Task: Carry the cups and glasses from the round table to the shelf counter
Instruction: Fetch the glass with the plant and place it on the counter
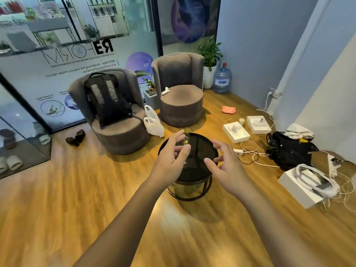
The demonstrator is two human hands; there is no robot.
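Both arms reach forward over the wooden floor [96,189]. The step in hand seems to be the reach for a pickup. The right hand [227,166] is spread and holds nothing. The left hand [171,157] is also spread, its fingers beside a clear glass [185,140] on the round table [204,147]; contact I cannot tell. Next, the fingers must close around the glass gently.

I count two hands, my left hand [169,160] and my right hand [228,166]. I see one round table [200,170] with one clear glass [184,140] on it. There are two soft chairs [181,89], one backpack [107,101], one water jug [222,79], three white boxes [236,132] and one white bag [153,122].
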